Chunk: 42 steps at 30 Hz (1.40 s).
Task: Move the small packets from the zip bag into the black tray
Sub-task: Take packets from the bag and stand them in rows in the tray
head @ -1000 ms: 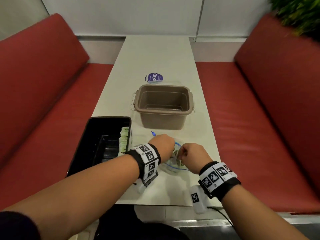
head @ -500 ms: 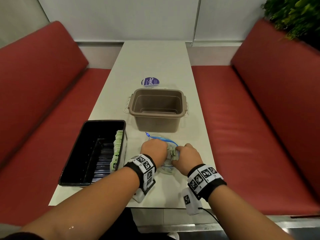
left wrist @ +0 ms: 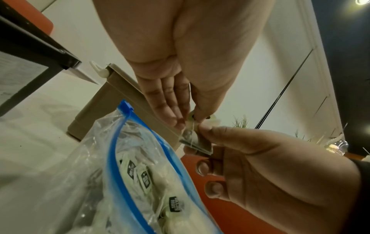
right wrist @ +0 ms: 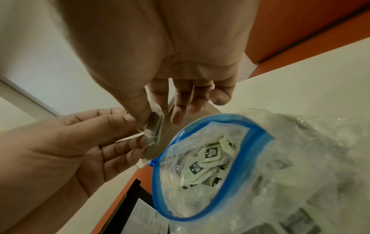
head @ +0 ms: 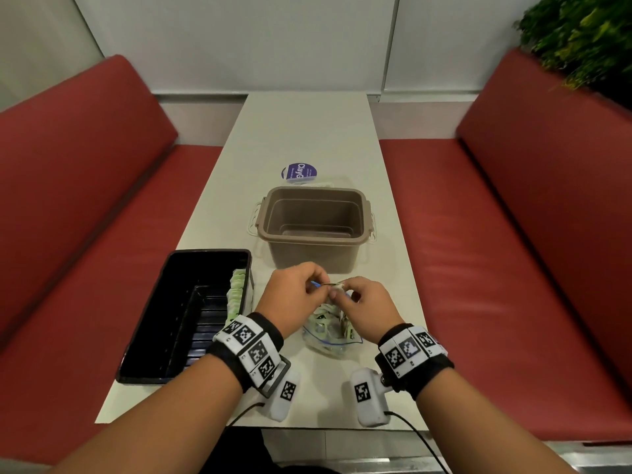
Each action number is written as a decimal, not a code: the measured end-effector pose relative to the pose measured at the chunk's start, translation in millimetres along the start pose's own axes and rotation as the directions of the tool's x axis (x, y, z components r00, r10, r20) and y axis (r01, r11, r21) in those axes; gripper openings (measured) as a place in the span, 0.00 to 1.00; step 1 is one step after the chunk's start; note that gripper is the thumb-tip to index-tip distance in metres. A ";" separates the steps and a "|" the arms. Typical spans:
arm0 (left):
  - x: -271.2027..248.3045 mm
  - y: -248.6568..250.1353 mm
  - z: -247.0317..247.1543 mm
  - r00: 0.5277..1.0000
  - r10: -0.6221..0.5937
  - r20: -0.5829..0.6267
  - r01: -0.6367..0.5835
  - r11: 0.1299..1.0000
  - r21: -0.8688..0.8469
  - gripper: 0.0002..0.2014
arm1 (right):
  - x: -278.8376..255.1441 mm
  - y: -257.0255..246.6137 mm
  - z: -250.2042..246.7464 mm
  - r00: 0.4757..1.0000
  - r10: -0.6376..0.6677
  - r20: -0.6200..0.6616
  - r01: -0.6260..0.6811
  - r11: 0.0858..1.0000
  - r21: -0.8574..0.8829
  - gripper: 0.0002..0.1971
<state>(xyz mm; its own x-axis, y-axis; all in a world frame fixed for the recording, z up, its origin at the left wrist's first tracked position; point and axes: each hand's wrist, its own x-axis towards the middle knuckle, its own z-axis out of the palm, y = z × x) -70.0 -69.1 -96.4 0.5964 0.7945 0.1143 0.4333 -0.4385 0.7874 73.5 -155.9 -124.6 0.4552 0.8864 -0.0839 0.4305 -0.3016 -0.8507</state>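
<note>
Nearest the person, the zip bag [head: 330, 333] lies on the surface [head: 309, 138] with its blue mouth gaping and many small packets [right wrist: 208, 156] inside. Just above it the left hand [head: 295, 297] and right hand [head: 364, 304] meet, both pinching the same held packet [left wrist: 195, 140] between thumb and fingertips. To the left sits the black tray [head: 147, 350], a row of pale green packets [head: 236, 297] already lined along its right wall. Beyond the hands stands a brown tub [head: 314, 227], then a round blue sticker [head: 298, 172].

The risk I see: two hands on one light packet means a fumbled handover could drop it back into the bag or onto the surface. A careless wrist could also drag the loose bag and spill it.
</note>
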 end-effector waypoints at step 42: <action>-3.4 -9.7 54.9 0.868 -0.327 0.372 -0.146 0.549 0.823 0.08 | -10.2 23.2 -13.4 0.992 0.127 0.022 -0.129 0.959 0.251 0.09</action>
<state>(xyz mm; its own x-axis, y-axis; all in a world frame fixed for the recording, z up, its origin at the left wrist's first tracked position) -39.2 -90.6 -137.7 0.6277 0.6772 -0.3839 0.7071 -0.7023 -0.0826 89.3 -176.7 -136.5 0.4887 0.8485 -0.2030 0.1583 -0.3151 -0.9357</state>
